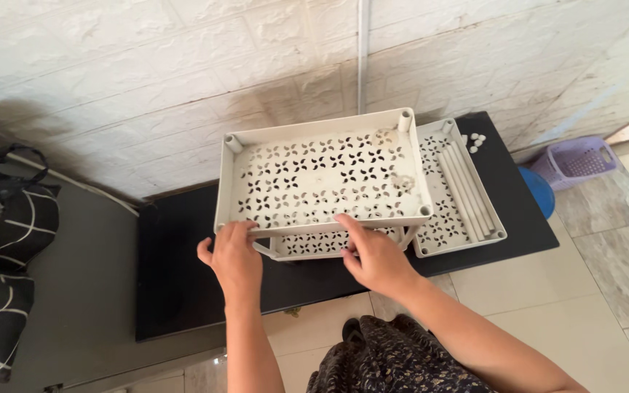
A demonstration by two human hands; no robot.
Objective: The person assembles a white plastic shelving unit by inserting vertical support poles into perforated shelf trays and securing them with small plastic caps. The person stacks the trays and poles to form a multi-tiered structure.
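Both hands grip the near rim of the top shelf [322,178], a cream plastic tray w/ leaf-shaped cutouts, sitting on short posts over a lower shelf [314,244] on the black mat [176,269] by the wall. Left hand [233,258] curls over the near-left edge, fingers pressed together on the rim, thumb out to the side. Right hand [373,255] lies on the near-right rim, fingers close together, tips on the edge; prob. steadying the tray level on its posts. A third tray [460,193] lies flat just beside it on the right, w/ loose white tubes [464,185] lying in it and small white caps [475,140] near the far corner, kept in reach. Lower shelf mostly hidden under the top one; can't tell if posts are fully seated. Lilac basket [580,160] and a blue thing [540,191] sit past the mat, bags [5,233] cut off at left
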